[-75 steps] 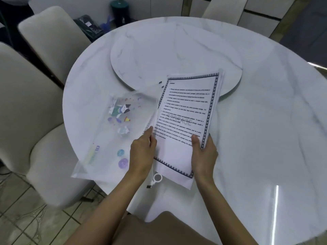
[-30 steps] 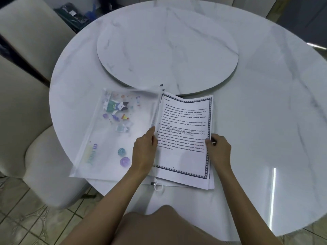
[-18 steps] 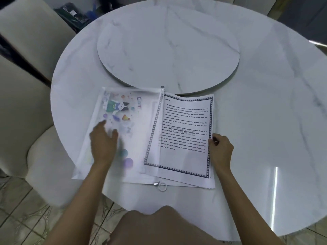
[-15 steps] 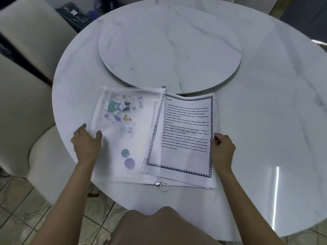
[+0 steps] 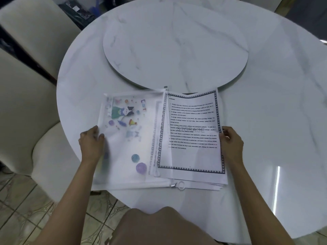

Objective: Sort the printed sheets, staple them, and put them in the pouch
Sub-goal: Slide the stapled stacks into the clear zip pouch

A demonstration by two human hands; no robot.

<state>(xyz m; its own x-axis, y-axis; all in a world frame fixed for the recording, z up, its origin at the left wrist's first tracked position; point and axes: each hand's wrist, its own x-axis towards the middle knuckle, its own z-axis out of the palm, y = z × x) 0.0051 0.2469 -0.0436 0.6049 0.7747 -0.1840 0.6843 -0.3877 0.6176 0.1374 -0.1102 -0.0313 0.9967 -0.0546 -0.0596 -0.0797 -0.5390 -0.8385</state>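
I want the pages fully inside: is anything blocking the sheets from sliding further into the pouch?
Nothing visible does. The sheets already sit partway inside the pouch, whose zip edge lies open over them. The left hand holds the pouch's left edge, the right hand the sheets' right edge.

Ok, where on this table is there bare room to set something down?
Bare marble: the raised turntable beyond the sheets, and the table right of the right hand. Crowded: near left, where pouch and sheets overlap, left hand gripping the pouch.
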